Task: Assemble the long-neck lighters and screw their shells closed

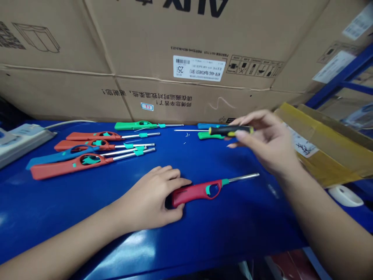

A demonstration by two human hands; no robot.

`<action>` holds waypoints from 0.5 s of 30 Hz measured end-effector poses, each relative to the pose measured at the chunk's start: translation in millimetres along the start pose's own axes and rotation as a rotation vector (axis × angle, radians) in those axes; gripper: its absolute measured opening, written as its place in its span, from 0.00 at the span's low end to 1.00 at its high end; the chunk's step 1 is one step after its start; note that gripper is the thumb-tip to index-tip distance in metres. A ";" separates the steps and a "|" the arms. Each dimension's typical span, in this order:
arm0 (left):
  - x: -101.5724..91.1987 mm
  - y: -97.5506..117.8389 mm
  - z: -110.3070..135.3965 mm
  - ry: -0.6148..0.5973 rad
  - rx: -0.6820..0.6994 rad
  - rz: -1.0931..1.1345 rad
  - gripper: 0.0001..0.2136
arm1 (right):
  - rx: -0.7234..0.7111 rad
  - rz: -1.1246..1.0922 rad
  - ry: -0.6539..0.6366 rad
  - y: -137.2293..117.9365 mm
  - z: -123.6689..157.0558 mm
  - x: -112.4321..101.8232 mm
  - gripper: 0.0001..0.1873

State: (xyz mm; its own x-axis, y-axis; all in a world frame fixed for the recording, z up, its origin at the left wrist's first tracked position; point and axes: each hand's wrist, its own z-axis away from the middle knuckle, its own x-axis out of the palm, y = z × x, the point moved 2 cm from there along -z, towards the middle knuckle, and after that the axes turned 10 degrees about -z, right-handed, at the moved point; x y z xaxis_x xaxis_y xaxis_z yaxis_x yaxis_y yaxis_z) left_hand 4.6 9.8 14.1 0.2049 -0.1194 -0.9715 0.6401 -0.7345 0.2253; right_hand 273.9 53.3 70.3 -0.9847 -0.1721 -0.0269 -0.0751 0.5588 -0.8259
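Note:
My left hand [159,196] grips the butt end of a red gas lighter [192,193] lying on the blue table, its metal tube pointing right. Green trigger and collar show on it. Above the table, my right hand [272,140] pinches the black and yellow handle of a screwdriver [230,130], whose thin shaft points left. Behind the screwdriver, a blue lighter [204,126] and a green lighter [205,135] are partly hidden. To the left lie several more lighters: a green one [135,125], orange-red ones [62,166] and a blue one [62,156].
A large cardboard box [140,46] walls off the back of the blue table [233,233]. At right stand an open carton with yellow tape [335,155] and a white computer mouse [345,195]. A white power strip [21,142] sits at far left. Small white scraps lie mid-table.

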 end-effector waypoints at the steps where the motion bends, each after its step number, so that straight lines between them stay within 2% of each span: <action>1: -0.1 1.6 0.3 0.001 0.003 -0.042 0.24 | 0.084 0.021 -0.058 12.3 3.1 -1.3 0.13; 4: 3.7 5.8 0.1 0.021 0.016 -0.090 0.25 | 0.186 0.074 -0.197 42.8 13.6 -1.7 0.17; 6: 8.8 7.5 -1.3 0.034 0.029 -0.079 0.24 | 0.188 0.164 -0.253 55.7 18.8 -0.3 0.16; 9: 15.8 7.9 -3.6 0.046 0.040 -0.043 0.18 | 0.105 0.455 -0.412 65.7 23.4 4.5 0.13; 11: 18.3 6.7 -4.4 0.047 0.034 -0.002 0.15 | 0.055 0.572 -0.488 68.1 25.1 7.1 0.13; 15: 17.7 2.6 -4.5 0.053 0.013 0.116 0.13 | -0.031 0.690 -0.435 55.1 24.8 6.1 0.14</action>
State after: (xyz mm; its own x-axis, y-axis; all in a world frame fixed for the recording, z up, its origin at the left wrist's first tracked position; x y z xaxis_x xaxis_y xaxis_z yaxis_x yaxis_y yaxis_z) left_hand 13.2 8.8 -2.2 0.3160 -0.1685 -0.9337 0.6006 -0.7263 0.3343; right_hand 267.6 63.0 10.6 -0.6626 -0.0769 -0.7450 0.5153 0.6751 -0.5279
